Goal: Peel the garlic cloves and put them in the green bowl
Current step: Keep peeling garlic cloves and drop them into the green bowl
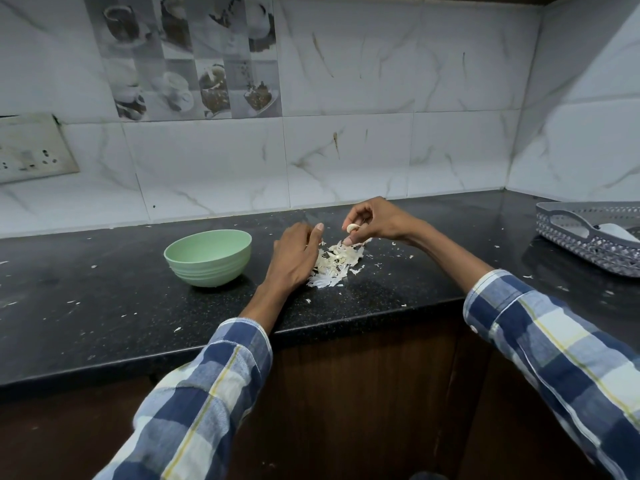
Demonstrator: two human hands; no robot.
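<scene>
While both arms reach over the black tabletop (pixel 104 306), the scene reads as follows.

Right hand: the right hand (pixel 377 221) is raised a little above the tabletop, its thumb and fingers curled in a pinching grip round a garlic clove (pixel 352 228).
Garlic clove: pale, curved and bare of skin where it shows; it sits between the right fingertips, above the far edge of the peel pile and apart from the bowl.
Left hand: the left hand (pixel 296 258) lies low over the tabletop with the back of the hand upward, fingers fairly straight and pointing away, grip apart and nothing held; its fingertips reach the near-left side of the peel pile.
Peel pile: a heap of white papery skins (pixel 334 263) lies on the tabletop between the two hands, with small flakes scattered widely around it.
Green bowl: the green bowl (pixel 207 256) stands upright on the tabletop just left of the left hand; what shows of its inside looks bare, though the bottom is hidden by the near wall.
Sleeves: both arms wear a blue, white and yellow checked shirt (pixel 207 393).
Basket: a grey perforated plastic basket (pixel 588 237) sits at the right edge, well apart from the hands.
Wall: marble-patterned tiles behind, with a switch plate (pixel 31 150) at the left.
</scene>
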